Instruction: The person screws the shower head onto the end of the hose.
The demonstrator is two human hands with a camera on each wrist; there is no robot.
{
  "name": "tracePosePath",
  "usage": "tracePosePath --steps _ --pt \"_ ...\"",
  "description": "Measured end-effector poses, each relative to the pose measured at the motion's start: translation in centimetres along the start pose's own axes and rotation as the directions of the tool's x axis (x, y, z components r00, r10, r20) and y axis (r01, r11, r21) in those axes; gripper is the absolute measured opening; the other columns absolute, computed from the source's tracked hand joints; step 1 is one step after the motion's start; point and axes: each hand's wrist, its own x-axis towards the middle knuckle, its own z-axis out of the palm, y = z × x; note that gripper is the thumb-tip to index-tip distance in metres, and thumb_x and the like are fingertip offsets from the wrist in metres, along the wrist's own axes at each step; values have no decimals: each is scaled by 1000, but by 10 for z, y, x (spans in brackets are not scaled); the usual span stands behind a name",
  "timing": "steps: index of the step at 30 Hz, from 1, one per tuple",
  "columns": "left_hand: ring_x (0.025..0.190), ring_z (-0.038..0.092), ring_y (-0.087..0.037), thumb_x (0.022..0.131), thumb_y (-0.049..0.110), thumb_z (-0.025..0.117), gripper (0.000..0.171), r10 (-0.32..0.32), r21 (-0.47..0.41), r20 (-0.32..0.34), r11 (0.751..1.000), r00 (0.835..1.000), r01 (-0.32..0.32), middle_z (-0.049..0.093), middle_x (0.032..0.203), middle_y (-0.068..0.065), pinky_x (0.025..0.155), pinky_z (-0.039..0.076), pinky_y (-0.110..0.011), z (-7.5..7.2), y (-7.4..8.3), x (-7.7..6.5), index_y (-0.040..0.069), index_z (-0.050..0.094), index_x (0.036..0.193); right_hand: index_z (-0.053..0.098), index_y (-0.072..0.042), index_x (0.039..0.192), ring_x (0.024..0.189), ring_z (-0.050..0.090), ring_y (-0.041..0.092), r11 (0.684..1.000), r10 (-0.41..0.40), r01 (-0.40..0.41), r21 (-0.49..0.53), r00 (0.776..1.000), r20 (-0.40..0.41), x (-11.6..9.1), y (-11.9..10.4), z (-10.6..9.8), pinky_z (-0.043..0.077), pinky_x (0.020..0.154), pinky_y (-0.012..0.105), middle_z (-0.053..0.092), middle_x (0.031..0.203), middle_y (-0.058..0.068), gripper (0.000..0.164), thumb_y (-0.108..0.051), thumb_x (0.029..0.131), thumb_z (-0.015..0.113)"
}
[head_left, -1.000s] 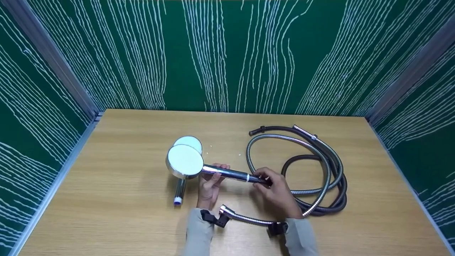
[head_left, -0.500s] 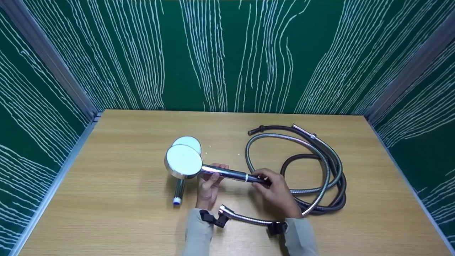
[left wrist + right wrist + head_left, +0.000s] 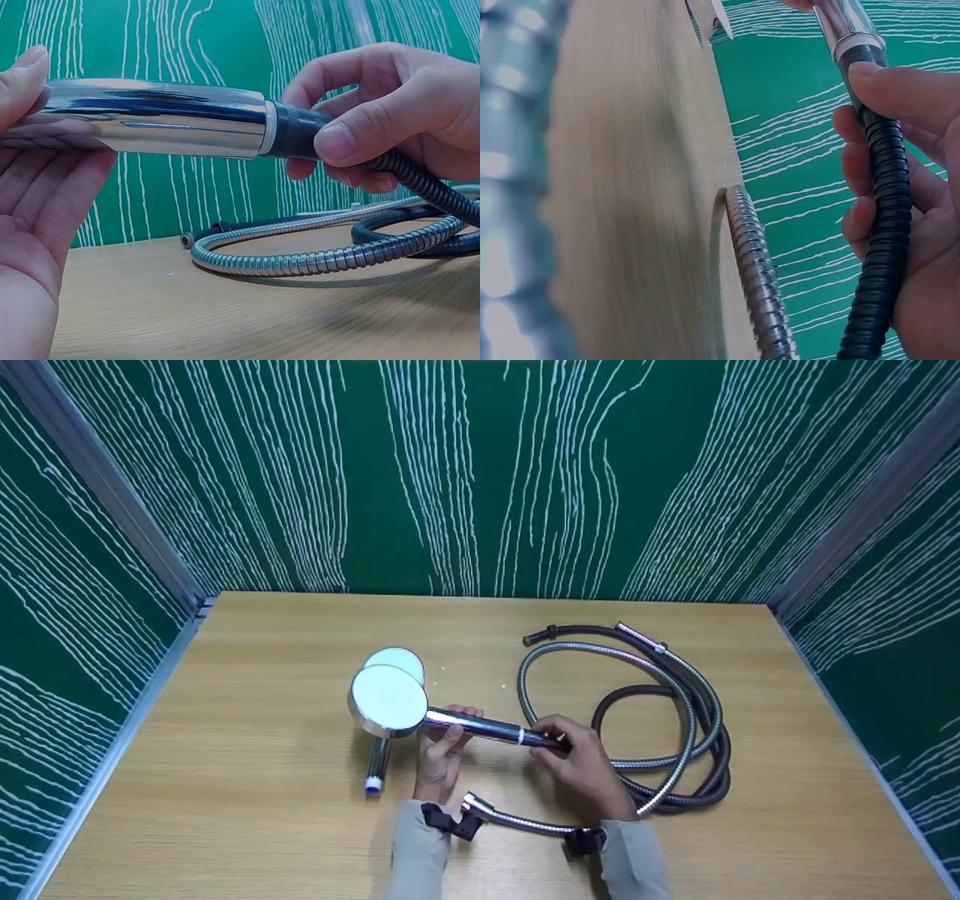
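Observation:
My left hand (image 3: 441,757) grips the chrome handle of a shower head (image 3: 480,725), whose round white face points up toward the head camera. Thumb and fingers of my right hand (image 3: 581,761) pinch the black end nut (image 3: 298,131) of a black shower hose (image 3: 889,172). In the left wrist view the nut meets the white ring at the handle's end, in line with it. A second shower head (image 3: 379,761) lies on the table at the left, its upper part partly covered by the held one.
A silver metal hose (image 3: 577,646) lies coiled with the black hose at the right of the wooden table (image 3: 247,840). Its chrome end fitting (image 3: 478,805) lies near the left wrist. Green walls with white lines (image 3: 495,472) enclose the back and sides.
The right thumb and fingers shift slightly on the black nut. The shower head and the left hand stay nearly in place.

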Motion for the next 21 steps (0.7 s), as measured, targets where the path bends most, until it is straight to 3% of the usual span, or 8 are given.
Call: tracePosePath --steps 5,12,21 --pt "101 68 -19 89 2 60 18 -6 6 -5 1000 1000 6 72 102 -4 98 54 -34 -2 0 0 9 68 104 67 -12 99 80 60 12 1000 13 -13 13 1000 7 -1 1 0 54 73 22 68 90 -3 27 -2 75 77" --pt "100 68 -21 89 1 59 18 20 -25 10 999 1000 -20 72 101 -5 99 54 -35 -2 -1 0 6 68 105 68 -9 98 75 57 7 1000 -7 7 -10 1000 6 0 1 0 51 64 19 67 88 -3 24 -3 76 77" --pt "100 69 -21 89 2 61 18 12 -29 0 1000 1000 -12 72 100 -5 99 54 -36 1 0 0 8 68 104 69 -11 100 78 57 9 1000 18 -18 9 1000 18 -1 1 -1 51 68 19 68 91 -2 23 -7 78 76"
